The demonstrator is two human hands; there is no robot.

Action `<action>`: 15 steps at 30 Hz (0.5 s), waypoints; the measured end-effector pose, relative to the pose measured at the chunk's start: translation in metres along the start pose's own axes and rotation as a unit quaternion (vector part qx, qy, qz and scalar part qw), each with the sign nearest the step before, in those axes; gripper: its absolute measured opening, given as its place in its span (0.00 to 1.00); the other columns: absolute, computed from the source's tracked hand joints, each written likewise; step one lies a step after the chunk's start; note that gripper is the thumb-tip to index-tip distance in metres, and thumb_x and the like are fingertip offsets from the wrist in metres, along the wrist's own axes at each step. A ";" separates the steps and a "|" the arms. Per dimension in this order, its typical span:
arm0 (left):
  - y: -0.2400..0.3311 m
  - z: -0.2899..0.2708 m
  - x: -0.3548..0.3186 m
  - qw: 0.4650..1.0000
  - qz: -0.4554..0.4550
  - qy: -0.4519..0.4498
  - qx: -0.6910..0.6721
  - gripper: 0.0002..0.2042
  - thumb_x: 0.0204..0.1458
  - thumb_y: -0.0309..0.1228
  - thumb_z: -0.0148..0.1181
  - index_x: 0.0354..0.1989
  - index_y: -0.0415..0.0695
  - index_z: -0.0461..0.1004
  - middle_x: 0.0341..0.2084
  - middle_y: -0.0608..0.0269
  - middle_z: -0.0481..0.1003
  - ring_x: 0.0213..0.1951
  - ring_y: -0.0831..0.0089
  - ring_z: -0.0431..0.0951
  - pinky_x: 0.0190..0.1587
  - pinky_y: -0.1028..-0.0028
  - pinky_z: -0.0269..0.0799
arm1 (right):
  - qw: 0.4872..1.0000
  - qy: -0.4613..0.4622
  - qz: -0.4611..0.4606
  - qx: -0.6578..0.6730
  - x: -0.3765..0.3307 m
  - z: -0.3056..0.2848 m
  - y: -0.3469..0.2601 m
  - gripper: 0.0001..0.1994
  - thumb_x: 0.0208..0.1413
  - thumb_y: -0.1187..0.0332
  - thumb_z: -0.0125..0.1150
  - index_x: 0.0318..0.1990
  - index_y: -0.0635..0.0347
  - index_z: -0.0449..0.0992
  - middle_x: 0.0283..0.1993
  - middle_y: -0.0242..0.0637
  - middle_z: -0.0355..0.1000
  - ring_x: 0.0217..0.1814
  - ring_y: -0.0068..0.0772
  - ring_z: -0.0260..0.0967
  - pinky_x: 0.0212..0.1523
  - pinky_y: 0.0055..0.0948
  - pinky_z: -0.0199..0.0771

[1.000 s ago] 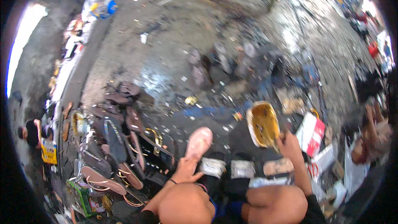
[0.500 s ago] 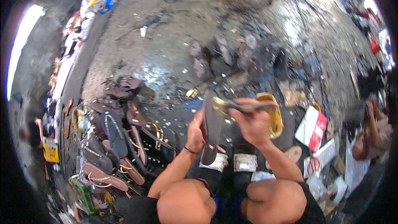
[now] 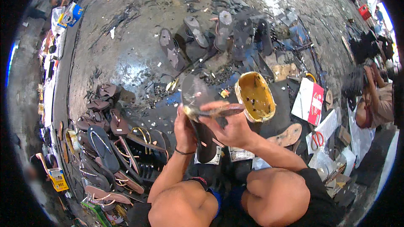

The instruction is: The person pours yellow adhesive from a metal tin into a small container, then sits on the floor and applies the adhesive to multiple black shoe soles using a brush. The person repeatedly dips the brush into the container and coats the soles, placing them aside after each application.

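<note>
A dark sandal sole (image 3: 198, 101) stands on end in front of me, and my left hand (image 3: 185, 127) grips its left edge. My right hand (image 3: 229, 124) holds a glue brush (image 3: 219, 110) laid across the sole, its handle pointing right. Just right of the brush sits a yellow oval glue tub (image 3: 256, 96) on the ground. My bare knees fill the lower edge of the view.
A heap of finished sandals (image 3: 109, 143) lies at my left. Several dark soles (image 3: 219, 33) rest on the wet floor beyond. A white and red box (image 3: 310, 101), red scissors (image 3: 317, 139) and a tan sole (image 3: 290, 134) lie at my right. A seated person (image 3: 374, 101) is far right.
My right hand came back from the glue tub with the brush and now lays it across the sole. My left hand dropped a pink sole and raised the dark one upright.
</note>
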State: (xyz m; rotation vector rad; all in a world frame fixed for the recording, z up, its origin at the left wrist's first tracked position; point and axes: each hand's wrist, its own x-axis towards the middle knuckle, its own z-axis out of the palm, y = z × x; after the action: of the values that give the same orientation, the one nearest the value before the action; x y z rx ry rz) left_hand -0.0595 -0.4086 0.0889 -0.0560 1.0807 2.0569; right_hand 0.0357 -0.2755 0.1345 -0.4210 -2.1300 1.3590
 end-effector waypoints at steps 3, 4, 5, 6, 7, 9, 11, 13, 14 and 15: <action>-0.008 0.001 0.003 0.998 -0.003 -0.051 0.034 0.19 0.70 0.42 0.41 0.57 0.42 0.70 0.52 0.58 0.75 0.51 0.67 0.77 0.55 0.65 0.74 | 0.993 0.114 -0.038 -0.017 0.037 -0.003 0.014 0.06 0.55 0.72 0.68 0.38 0.61 0.77 0.42 0.45 0.77 0.43 0.48 0.76 0.42 0.38 0.75; -0.010 0.002 0.004 1.000 0.019 -0.009 0.006 0.19 0.70 0.43 0.41 0.58 0.42 0.70 0.50 0.59 0.76 0.49 0.68 0.78 0.53 0.66 0.75 | 0.994 0.105 -0.019 -0.030 0.021 -0.003 0.025 0.07 0.55 0.73 0.68 0.39 0.62 0.76 0.41 0.45 0.77 0.43 0.50 0.76 0.42 0.41 0.74; -0.007 0.006 0.009 0.999 0.034 -0.001 0.000 0.20 0.70 0.43 0.43 0.58 0.41 0.70 0.49 0.60 0.77 0.48 0.70 0.78 0.52 0.68 0.74 | 0.991 0.094 -0.094 -0.031 0.007 -0.001 0.022 0.07 0.57 0.73 0.65 0.42 0.63 0.76 0.41 0.45 0.77 0.42 0.48 0.77 0.40 0.40 0.74; -0.004 0.015 0.006 0.998 0.045 -0.012 0.030 0.19 0.70 0.41 0.44 0.58 0.40 0.70 0.49 0.60 0.76 0.48 0.71 0.77 0.52 0.69 0.73 | 0.989 0.093 -0.116 -0.011 0.003 0.000 0.017 0.07 0.58 0.72 0.65 0.42 0.63 0.77 0.41 0.43 0.78 0.41 0.42 0.77 0.39 0.35 0.74; -0.006 0.022 0.002 0.996 0.056 -0.022 0.059 0.19 0.70 0.40 0.45 0.58 0.38 0.70 0.50 0.61 0.76 0.48 0.72 0.77 0.52 0.71 0.73 | 0.986 0.089 -0.138 0.010 0.004 0.000 0.015 0.08 0.58 0.70 0.66 0.42 0.63 0.78 0.41 0.42 0.79 0.39 0.37 0.78 0.39 0.30 0.74; -0.019 0.014 -0.001 0.992 0.111 -0.007 0.065 0.16 0.69 0.36 0.47 0.57 0.36 0.70 0.46 0.64 0.77 0.45 0.76 0.77 0.51 0.75 0.71 | 0.988 0.131 0.048 0.065 0.031 0.001 0.003 0.09 0.59 0.70 0.66 0.43 0.63 0.77 0.39 0.38 0.78 0.38 0.27 0.74 0.39 0.28 0.73; -0.012 0.001 0.005 0.984 0.154 0.000 0.088 0.16 0.69 0.35 0.47 0.57 0.38 0.70 0.44 0.64 0.78 0.44 0.77 0.77 0.48 0.74 0.73 | 0.983 0.151 0.075 0.067 0.024 0.017 0.016 0.11 0.62 0.70 0.63 0.48 0.63 0.75 0.39 0.33 0.76 0.39 0.17 0.68 0.38 0.24 0.71; 0.004 -0.011 0.003 0.995 0.084 -0.003 0.052 0.18 0.69 0.40 0.47 0.58 0.40 0.70 0.45 0.62 0.78 0.45 0.76 0.78 0.47 0.73 0.75 | 0.933 0.061 0.244 0.258 0.003 0.028 0.007 0.12 0.62 0.69 0.62 0.51 0.61 0.74 0.39 0.32 0.76 0.39 0.19 0.70 0.39 0.25 0.73; 0.003 -0.030 -0.001 0.998 -0.046 -0.042 0.024 0.24 0.69 0.49 0.42 0.60 0.43 0.69 0.48 0.60 0.78 0.46 0.72 0.78 0.49 0.70 0.75 | 0.875 0.032 0.313 0.368 -0.002 0.026 0.008 0.12 0.63 0.69 0.62 0.51 0.60 0.74 0.39 0.31 0.76 0.40 0.21 0.72 0.39 0.25 0.74; 0.015 -0.019 -0.015 0.979 -0.195 0.044 0.036 0.30 0.68 0.56 0.37 0.64 0.44 0.66 0.50 0.59 0.77 0.49 0.69 0.78 0.51 0.67 0.75 | 0.797 -0.001 0.381 0.468 -0.001 0.017 0.004 0.12 0.63 0.68 0.62 0.51 0.59 0.74 0.39 0.30 0.75 0.40 0.22 0.73 0.39 0.26 0.75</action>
State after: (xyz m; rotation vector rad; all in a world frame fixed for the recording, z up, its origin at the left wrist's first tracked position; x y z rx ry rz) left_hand -0.0649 -0.4369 0.0925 -0.3017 1.0997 1.6744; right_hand 0.0257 -0.2865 0.1249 -0.8674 -0.9940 2.6131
